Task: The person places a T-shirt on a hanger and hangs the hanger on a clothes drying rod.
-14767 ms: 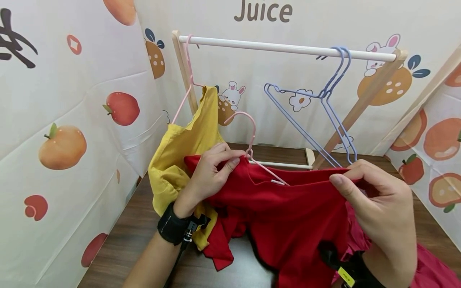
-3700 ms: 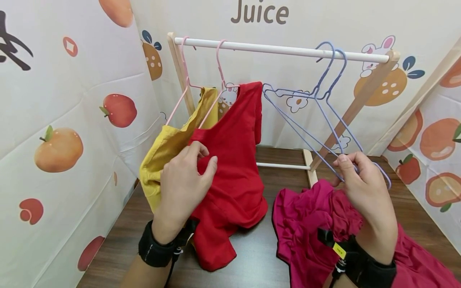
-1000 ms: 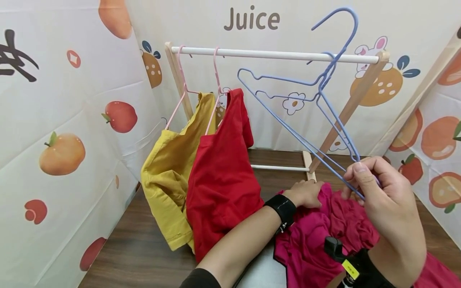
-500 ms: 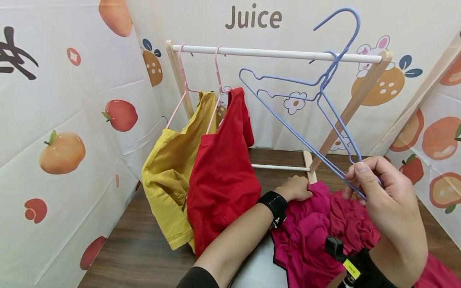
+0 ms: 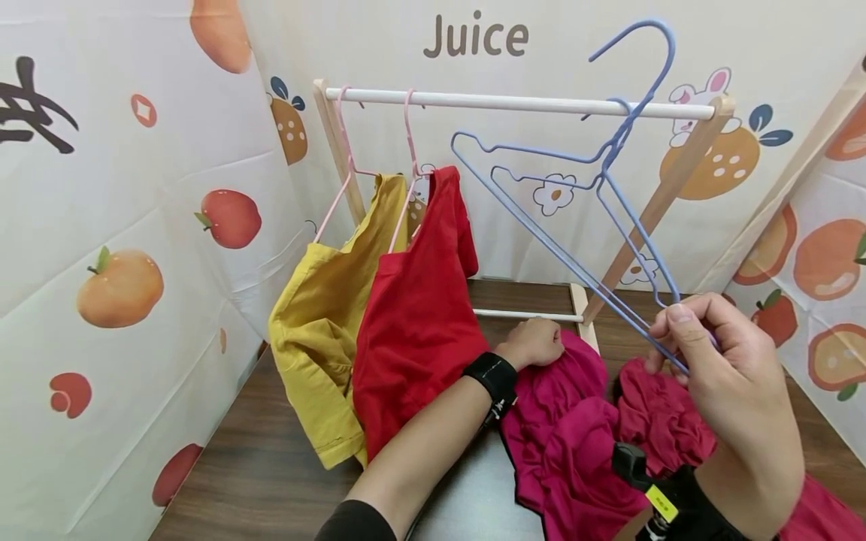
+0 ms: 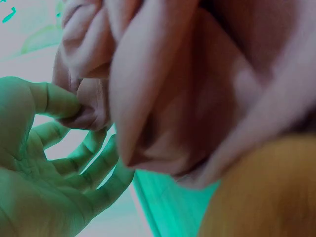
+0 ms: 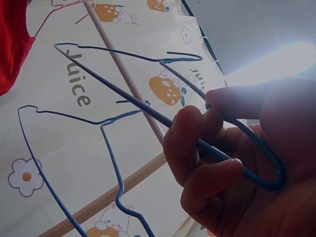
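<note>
My left hand (image 5: 541, 342) reaches across to a crumpled magenta garment (image 5: 568, 421) on the table and pinches its upper edge. In the left wrist view, the thumb and index finger (image 6: 59, 101) press a fold of the cloth (image 6: 148, 98), while the other fingers spread loosely beneath. My right hand (image 5: 731, 376) grips a blue wire hanger (image 5: 541, 153) by its right end, in front of the rail with its hook pointing up. In the right wrist view, fingers curl round the corner of this hanger (image 7: 113, 88). A second blue hanger (image 5: 561, 182) hangs on the rail behind it.
A white rail (image 5: 487, 101) on a wooden stand crosses the back. From pink hangers at its left hang a yellow garment (image 5: 318, 338) and a red garment (image 5: 419, 330). A crimson garment (image 5: 659, 421) lies bunched beside the magenta one, partly behind my right arm.
The red garment now hangs from the rail. One blue hanger has come off the rail into my right hand. My left hand has drawn the magenta garment leftward, parting it from the crimson one.
</note>
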A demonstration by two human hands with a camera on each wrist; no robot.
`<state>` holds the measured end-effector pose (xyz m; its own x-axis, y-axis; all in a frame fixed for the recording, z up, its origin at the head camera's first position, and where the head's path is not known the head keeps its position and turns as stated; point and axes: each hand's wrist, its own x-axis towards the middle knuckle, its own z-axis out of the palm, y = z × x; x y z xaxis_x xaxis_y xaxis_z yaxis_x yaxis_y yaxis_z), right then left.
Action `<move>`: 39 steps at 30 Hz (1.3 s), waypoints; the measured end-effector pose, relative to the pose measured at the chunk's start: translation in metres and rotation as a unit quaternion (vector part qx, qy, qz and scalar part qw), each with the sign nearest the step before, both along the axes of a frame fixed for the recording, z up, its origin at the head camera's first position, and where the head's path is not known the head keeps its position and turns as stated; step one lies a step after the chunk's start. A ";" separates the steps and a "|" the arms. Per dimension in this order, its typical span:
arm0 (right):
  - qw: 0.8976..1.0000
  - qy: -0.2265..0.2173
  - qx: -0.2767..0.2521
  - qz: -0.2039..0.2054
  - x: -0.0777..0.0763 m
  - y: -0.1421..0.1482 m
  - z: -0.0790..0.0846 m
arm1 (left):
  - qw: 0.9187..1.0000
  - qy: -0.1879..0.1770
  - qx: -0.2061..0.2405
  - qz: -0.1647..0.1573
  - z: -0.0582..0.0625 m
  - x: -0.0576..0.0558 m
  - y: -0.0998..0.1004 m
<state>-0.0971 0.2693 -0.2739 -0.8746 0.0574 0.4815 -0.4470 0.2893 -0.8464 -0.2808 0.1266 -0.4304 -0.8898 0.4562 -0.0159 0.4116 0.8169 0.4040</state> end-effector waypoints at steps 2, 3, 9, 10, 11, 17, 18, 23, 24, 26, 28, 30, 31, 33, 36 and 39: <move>1.000 0.000 0.006 0.001 0.000 0.000 0.000 | 1.000 0.015 0.012 0.009 0.003 0.000 -0.004; 1.000 0.001 0.008 0.001 0.000 0.000 0.000 | 0.999 0.021 0.019 0.016 0.004 0.000 -0.005; 1.000 0.005 0.001 0.009 0.001 0.001 -0.001 | 0.993 0.062 0.075 0.065 0.018 0.001 -0.016; 1.000 0.004 0.001 0.008 0.001 0.001 0.000 | 0.991 0.076 0.082 0.070 0.022 0.001 -0.019; 1.000 0.003 0.002 0.008 0.001 0.002 0.000 | 0.989 0.089 0.091 0.075 0.026 0.002 -0.021; 1.000 0.006 -0.006 0.003 0.001 0.005 0.001 | 0.977 0.132 0.147 0.085 0.052 0.006 -0.037; 1.000 0.007 -0.005 0.003 0.001 0.005 0.001 | 0.975 0.133 0.156 0.085 0.056 0.008 -0.040; 1.000 0.009 -0.014 0.014 0.003 0.006 0.000 | 0.969 0.145 0.178 0.091 0.075 0.016 -0.055; 1.000 0.010 -0.015 0.016 0.003 0.006 0.000 | 0.968 0.150 0.179 0.090 0.079 0.019 -0.058; 0.999 0.013 -0.022 0.023 0.003 0.006 0.000 | 0.965 0.161 0.185 0.090 0.087 0.023 -0.063; 0.999 0.017 -0.026 0.028 0.003 0.007 0.000 | 0.962 0.174 0.190 0.092 0.095 0.029 -0.068; 0.999 0.020 -0.029 0.033 0.003 0.007 0.000 | 0.958 0.178 0.201 0.099 0.103 0.034 -0.073; 0.998 0.021 -0.035 0.038 0.003 0.007 0.000 | 0.956 0.178 0.209 0.102 0.107 0.037 -0.076; 0.998 0.021 -0.036 0.043 0.002 0.007 0.000 | 0.952 0.179 0.223 0.108 0.114 0.043 -0.081; 0.997 0.020 -0.044 0.052 0.002 0.007 -0.001 | 0.945 0.171 0.255 0.108 0.121 0.052 -0.090; 0.998 0.021 -0.043 0.051 0.001 0.008 -0.001 | 0.938 0.161 0.287 0.109 0.127 0.060 -0.099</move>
